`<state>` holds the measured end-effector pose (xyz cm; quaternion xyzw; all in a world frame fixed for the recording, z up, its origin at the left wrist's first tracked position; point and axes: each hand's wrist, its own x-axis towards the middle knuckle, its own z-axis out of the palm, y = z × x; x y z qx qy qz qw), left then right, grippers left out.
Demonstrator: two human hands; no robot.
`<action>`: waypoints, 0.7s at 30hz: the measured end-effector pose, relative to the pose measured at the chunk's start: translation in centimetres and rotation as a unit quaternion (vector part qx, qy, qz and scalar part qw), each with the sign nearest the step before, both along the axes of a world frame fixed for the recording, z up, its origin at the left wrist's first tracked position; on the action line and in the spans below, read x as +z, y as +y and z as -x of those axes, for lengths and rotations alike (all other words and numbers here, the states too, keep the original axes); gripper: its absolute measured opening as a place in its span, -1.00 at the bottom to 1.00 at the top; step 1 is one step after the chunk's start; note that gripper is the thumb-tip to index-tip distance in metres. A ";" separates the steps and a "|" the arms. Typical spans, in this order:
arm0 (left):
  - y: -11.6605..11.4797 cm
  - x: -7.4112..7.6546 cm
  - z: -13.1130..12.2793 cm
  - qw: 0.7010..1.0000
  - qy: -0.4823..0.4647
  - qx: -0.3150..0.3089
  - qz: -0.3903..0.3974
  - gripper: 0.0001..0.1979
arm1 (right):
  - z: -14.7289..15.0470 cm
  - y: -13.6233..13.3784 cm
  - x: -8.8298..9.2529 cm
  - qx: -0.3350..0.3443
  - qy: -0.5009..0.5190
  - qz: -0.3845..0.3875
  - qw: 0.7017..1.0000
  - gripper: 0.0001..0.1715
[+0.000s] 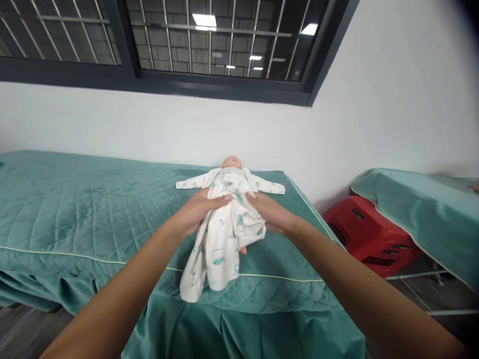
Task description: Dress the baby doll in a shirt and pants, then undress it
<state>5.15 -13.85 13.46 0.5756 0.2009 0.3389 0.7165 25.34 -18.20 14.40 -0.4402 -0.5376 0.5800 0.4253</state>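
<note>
Forearms (129,281) nearest; left hand (197,212) and right hand (272,213) grasping patterned garment (221,239); bunched cloth could snag, dragging doll (231,162).

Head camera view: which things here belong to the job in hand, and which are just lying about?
In the job:
White printed clothing, held in the left grip and right grip
Doll, head showing beyond the clothing
Green quilted cover beneath

Just around:
Red plastic stool
Second green cover, right
Barred window
</note>
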 end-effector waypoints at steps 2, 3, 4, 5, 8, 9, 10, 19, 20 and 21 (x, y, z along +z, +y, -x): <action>0.0 -0.3 -0.3 0.999 -0.019 0.011 0.033 -0.51 | 0.3 -0.6 -0.6 0.062 -0.061 0.009 0.996 -0.45; 0.0 -0.5 -0.5 0.998 -0.025 0.013 0.048 -0.50 | 0.5 -0.8 -0.8 0.065 -0.080 0.006 0.995 -0.47; -0.1 -0.6 -0.6 0.997 -0.031 0.015 0.063 -0.49 | 0.7 -0.9 -0.9 0.050 -0.086 0.001 0.995 -0.49; -0.3 -0.8 -0.8 0.996 -0.040 0.017 0.077 -0.48 | 0.9 -0.9 -1.0 0.025 -0.077 -0.007 0.997 -0.49; -0.9 -1.4 -1.1 0.992 -0.066 0.023 0.109 -0.49 | 1.5 -0.5 -0.7 -0.046 0.012 -0.031 0.998 -0.47; -1.2 -1.6 -1.1 0.991 -0.064 0.014 0.114 -0.49 | 1.7 -0.3 -0.6 -0.063 0.051 -0.041 0.996 -0.46; -1.5 -1.7 -1.1 0.992 -0.053 -0.003 0.116 -0.49 | 1.7 -0.2 -0.6 -0.080 0.088 -0.049 0.992 -0.45; -1.9 -1.9 -0.3 0.989 -0.073 0.009 0.131 -0.49 | 1.1 -1.8 -1.1 -0.060 0.086 0.038 0.994 -0.37; -1.7 -2.0 -0.4 0.986 -0.095 0.024 0.137 -0.50 | 1.2 -2.2 -1.2 -0.022 0.069 0.041 0.997 -0.38; -1.6 -2.1 -0.5 0.983 -0.109 0.030 0.143 -0.51 | 1.4 -2.5 -1.4 0.016 0.049 0.043 0.998 -0.39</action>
